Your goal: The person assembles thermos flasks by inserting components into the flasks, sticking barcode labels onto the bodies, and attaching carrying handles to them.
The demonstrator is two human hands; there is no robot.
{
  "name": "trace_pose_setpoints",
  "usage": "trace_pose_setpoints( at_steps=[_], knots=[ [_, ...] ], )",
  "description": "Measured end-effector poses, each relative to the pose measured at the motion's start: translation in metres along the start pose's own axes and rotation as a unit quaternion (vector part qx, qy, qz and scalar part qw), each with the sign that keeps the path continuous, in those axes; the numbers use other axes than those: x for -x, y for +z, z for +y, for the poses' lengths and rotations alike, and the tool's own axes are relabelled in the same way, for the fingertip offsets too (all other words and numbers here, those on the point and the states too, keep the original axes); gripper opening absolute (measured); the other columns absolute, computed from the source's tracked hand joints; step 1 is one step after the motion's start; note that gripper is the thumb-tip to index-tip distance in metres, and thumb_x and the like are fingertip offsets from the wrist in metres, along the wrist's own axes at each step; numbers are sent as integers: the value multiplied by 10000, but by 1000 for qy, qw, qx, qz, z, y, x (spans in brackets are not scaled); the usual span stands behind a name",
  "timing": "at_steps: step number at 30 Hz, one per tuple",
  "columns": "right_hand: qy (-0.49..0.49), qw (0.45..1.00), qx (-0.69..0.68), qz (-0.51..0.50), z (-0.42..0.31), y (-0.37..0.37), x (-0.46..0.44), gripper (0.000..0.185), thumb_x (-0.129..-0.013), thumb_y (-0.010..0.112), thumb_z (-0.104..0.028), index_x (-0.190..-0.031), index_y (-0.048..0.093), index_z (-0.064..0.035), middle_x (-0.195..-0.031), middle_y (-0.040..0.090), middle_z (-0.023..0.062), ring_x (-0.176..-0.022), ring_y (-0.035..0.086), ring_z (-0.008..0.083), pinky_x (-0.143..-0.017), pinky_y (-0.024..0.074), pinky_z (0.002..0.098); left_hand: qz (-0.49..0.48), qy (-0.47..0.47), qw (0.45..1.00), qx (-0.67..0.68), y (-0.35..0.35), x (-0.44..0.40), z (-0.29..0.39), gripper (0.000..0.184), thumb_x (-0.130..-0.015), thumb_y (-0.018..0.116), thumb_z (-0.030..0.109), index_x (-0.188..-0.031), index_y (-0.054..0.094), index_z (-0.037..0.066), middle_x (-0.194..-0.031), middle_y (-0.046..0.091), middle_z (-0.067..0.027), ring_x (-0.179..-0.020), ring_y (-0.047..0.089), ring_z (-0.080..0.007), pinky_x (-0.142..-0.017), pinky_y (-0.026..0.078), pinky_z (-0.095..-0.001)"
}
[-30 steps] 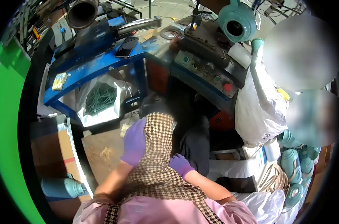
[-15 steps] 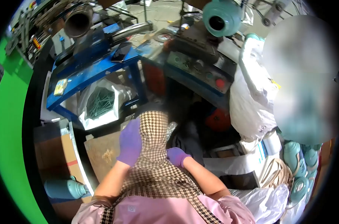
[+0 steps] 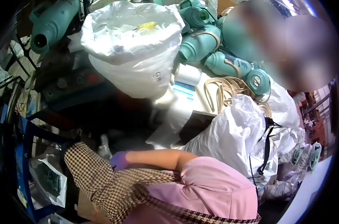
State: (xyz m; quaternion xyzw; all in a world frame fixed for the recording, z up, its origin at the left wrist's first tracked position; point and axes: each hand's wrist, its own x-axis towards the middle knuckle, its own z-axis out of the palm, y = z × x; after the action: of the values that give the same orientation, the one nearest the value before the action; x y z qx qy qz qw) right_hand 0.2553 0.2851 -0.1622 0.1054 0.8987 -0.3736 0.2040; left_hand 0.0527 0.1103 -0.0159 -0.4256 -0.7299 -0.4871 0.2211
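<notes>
My right hand (image 3: 119,161), in a purple glove, rests beside my knee against the brown-and-black checked apron (image 3: 102,183). Its fingers are hidden behind the apron, so their pose does not show. Close to that hand is a crumpled clear plastic bag (image 3: 104,147). My left hand is out of view. Ahead stands a large open white sack (image 3: 135,63), with white strip-like pieces and a yellow item (image 3: 147,25) inside.
Green flask-shaped casings (image 3: 201,44) lie piled at the back, near beige loops (image 3: 225,91). A tied white bag (image 3: 233,130) stands to the right. Left are a machine panel (image 3: 68,84), a blue frame (image 3: 22,156) and a bag of green pieces (image 3: 51,179).
The view has swung to the right, bringing the white sack and green casings toward the middle. My left hand has gone out of view; my right hand remains beside my knee.
</notes>
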Motion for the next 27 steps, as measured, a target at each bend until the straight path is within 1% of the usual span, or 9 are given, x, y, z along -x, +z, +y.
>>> trace_pose_setpoints(
  at_steps=[9, 14, 17, 20, 21, 22, 23, 25, 27],
  knots=[
    [26, 1000, 0, 9, -3, 1, -7, 303, -859, 615, -287, -1034, 737, -72, -997, 736, 186, -912, 697, 374, -824, 544, 472, -21, 3, 1000, 17, -1, 4, 2, 418, -988, 583, 173, -1371, 539, 13, -1415, 552, -169, -1347, 507, -325, -1165, 364, -454],
    [-169, 964, 44, 201, 15, 13, 4, 236, -821, 643, -281, -918, 720, -81, -880, 712, 156, -836, 681, 373, -747, 537, 492, -21, 8, 999, 24, 2, 3, 2, 393, -979, 583, 182, -1330, 562, 7, -1384, 571, -169, -1330, 521, -328, -1162, 369, -464],
    [-239, 930, 67, 270, 9, -68, 73, 217, -818, 657, -284, -966, 737, -146, -889, 713, 108, -825, 683, 352, -731, 537, 483, -22, 13, 999, 32, 2, 3, 6, 379, -974, 582, 187, -1306, 575, 4, -1366, 583, -168, -1320, 529, -330, -1160, 371, -470],
    [-65, 882, 162, 438, 10, -181, 184, 263, -875, 688, -299, -1090, 753, -162, -1009, 736, 95, -915, 687, 322, -804, 555, 452, -7, 27, 998, 57, 5, 2, 14, 366, -968, 582, 191, -1281, 589, 1, -1347, 594, -168, -1310, 538, -332, -1159, 374, -476],
    [150, 882, 196, 402, 2, -221, 218, 229, -897, 682, -303, -1047, 763, -150, -1018, 734, 110, -902, 691, 313, -801, 563, 444, 0, 37, 997, 73, 6, 0, 20, 362, -967, 582, 193, -1273, 593, 0, -1341, 598, -168, -1306, 540, -333, -1158, 375, -478],
    [110, 789, 218, 563, 49, -228, 245, 219, -910, 656, -308, -991, 771, -141, -1009, 733, 123, -898, 697, 309, -804, 568, 440, 8, 51, 994, 96, 8, -2, 28, 359, -965, 582, 195, -1265, 598, -1, -1335, 602, -168, -1303, 543, -334, -1157, 376, -480],
    [186, 707, 247, 636, 55, -245, 283, 266, -901, 651, -325, -1062, 753, -138, -1015, 733, 143, -874, 701, 329, -798, 574, 426, 11, 66, 990, 124, 10, -4, 39, 355, -963, 582, 196, -1257, 602, -2, -1329, 606, -168, -1300, 546, -334, -1157, 377, -482],
    [451, 643, 267, 558, 54, -272, 333, 462, -870, 679, -388, -1266, 662, -152, -1259, 667, 173, -1080, 659, 357, -907, 548, 455, -20, 109, 971, 211, 17, -10, 64, 348, -960, 582, 200, -1241, 611, -4, -1316, 613, -167, -1293, 552, -336, -1155, 379, -486],
    [478, 608, 294, 561, 96, -269, 351, 610, -845, 701, -421, -1399, 552, -211, -1459, 500, 184, -1282, 520, 396, -1018, 475, 516, -79, 157, 935, 307, 30, -14, 93, 342, -956, 581, 203, -1224, 620, -6, -1304, 621, -167, -1286, 557, -337, -1154, 381, -490]
  ],
)
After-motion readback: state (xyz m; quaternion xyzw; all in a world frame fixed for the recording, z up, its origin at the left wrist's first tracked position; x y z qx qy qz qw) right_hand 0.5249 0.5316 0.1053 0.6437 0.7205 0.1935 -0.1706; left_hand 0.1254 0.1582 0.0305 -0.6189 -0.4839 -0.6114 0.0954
